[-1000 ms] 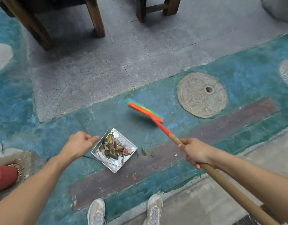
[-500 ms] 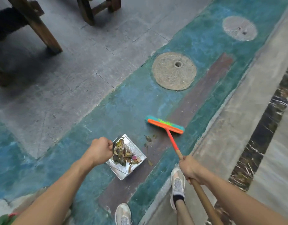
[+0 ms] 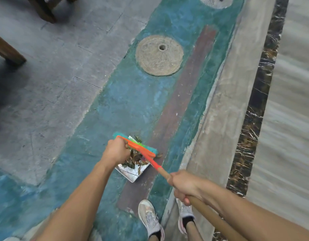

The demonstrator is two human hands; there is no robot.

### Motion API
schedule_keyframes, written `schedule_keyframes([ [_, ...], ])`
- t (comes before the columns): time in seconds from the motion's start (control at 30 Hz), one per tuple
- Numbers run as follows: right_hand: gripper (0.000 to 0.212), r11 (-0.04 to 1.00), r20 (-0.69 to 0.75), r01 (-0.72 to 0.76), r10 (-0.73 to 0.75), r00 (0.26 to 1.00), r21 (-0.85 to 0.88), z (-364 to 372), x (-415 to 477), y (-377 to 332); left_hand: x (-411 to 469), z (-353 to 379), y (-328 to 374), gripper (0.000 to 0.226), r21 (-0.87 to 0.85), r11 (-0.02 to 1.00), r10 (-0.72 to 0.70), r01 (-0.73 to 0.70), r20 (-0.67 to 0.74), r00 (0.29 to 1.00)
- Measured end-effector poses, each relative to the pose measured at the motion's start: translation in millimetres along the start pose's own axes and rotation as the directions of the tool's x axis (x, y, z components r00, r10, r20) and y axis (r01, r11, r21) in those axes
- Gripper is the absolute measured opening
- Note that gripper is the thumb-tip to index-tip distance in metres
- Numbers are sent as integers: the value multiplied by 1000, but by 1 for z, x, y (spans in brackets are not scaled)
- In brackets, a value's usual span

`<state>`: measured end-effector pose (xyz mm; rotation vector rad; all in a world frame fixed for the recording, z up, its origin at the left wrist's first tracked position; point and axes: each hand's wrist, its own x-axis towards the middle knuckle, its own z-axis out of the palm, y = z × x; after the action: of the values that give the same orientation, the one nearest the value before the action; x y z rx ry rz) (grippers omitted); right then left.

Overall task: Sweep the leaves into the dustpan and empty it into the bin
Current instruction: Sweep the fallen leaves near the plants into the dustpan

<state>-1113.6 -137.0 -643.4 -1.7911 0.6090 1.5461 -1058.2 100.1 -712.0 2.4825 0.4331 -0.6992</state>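
Leaves (image 3: 133,159) looked light and brittle in the metal dustpan (image 3: 131,174); left hand (image 3: 115,151) curled tight at its edge, right hand (image 3: 183,186) clenched the broom (image 3: 138,147).

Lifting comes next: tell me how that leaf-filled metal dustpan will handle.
The metal dustpan looks thin and shiny, so probably light and stiff. Its dry leaves lie loose and heaped, so tilting may spill them.
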Motion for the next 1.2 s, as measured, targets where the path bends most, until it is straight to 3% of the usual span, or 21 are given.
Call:
schedule_keyframes([
  [0.07,26,995,22,-3,1,1000,99,-6,-14,4,2,0,-1,22,8,1000,3,-3,3,1000],
  [0.2,31,983,-22,61,-58,998,175,-28,-33,14,-2,-5,-9,20,45,998,46,-48,40,998],
  [0.33,28,966,-161,116,-79,984,231,-41,-37,19,-9,-14,-16,25,62,994,89,-94,66,994],
  [0.57,24,934,-269,22,80,960,357,-10,3,48,-29,-1,-19,24,160,970,165,-183,120,979],
  [0.77,13,873,-127,-18,91,988,488,49,-8,68,-28,19,-21,25,207,961,145,-185,192,971],
  [0.93,28,735,78,-99,63,995,671,65,-25,52,-29,12,-15,26,199,967,127,-156,154,980],
  [1.1,24,752,24,28,-58,998,659,25,-46,40,-37,5,-18,26,206,963,146,-175,148,978],
  [1.2,21,866,-130,191,-148,981,462,-4,-45,30,-44,0,-21,28,147,982,108,-120,89,990],
])
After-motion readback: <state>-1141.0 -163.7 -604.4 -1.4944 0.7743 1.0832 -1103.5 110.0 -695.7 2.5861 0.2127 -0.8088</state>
